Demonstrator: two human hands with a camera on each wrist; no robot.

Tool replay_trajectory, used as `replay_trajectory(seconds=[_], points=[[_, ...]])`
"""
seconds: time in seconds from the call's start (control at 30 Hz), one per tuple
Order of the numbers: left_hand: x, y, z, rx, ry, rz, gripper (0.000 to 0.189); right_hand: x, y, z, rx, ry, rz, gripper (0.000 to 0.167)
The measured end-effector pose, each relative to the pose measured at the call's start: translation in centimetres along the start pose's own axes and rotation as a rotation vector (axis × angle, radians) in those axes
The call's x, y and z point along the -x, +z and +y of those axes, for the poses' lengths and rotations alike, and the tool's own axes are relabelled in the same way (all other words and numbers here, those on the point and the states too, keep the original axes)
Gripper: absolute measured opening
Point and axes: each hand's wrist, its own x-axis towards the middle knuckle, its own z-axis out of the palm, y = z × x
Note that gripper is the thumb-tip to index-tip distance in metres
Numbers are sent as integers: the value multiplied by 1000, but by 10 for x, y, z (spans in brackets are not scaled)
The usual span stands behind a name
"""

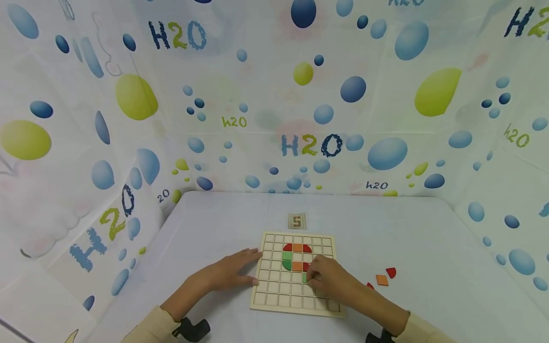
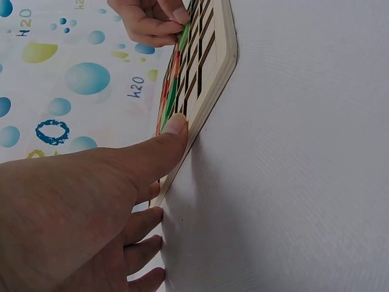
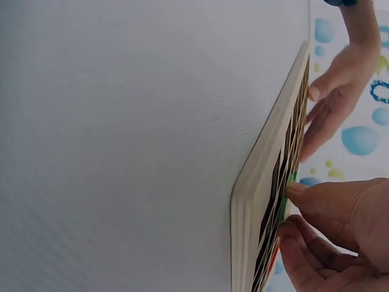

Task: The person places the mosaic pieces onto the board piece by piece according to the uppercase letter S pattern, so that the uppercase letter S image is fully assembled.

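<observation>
A square wooden grid board lies on the table with red, orange and green tiles set in several of its cells. My left hand rests at the board's left edge, fingers extended; in the left wrist view its thumb touches the rim. Over the right part of the grid, my right hand pinches a green tile at a cell just below the red one. The right wrist view shows thumb and finger at that green tile. Part of the grid is hidden under the right hand.
Behind the board lies a small pattern card showing an S-like figure. To the right are a loose orange tile, a red tile and another red tile partly covered by the right forearm. A printed curtain surrounds the table.
</observation>
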Motion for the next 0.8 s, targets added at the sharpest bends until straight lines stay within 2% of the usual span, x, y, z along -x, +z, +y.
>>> replay_trajectory(seconds=[0.13,0.43,0.63,0.8], points=[[0,0,0,-5,-4,-1,81,1,0,0,0,1,-3,11],[-1,1,1,8,-17,-14,81,7,-4,7,73,-32,9,5],[0,0,2,-2,-15,-15,81,19,-22,25,39,36,49,7],[-1,0,2,-7,-16,-13,82,33,-46,49,62,103,128,14]])
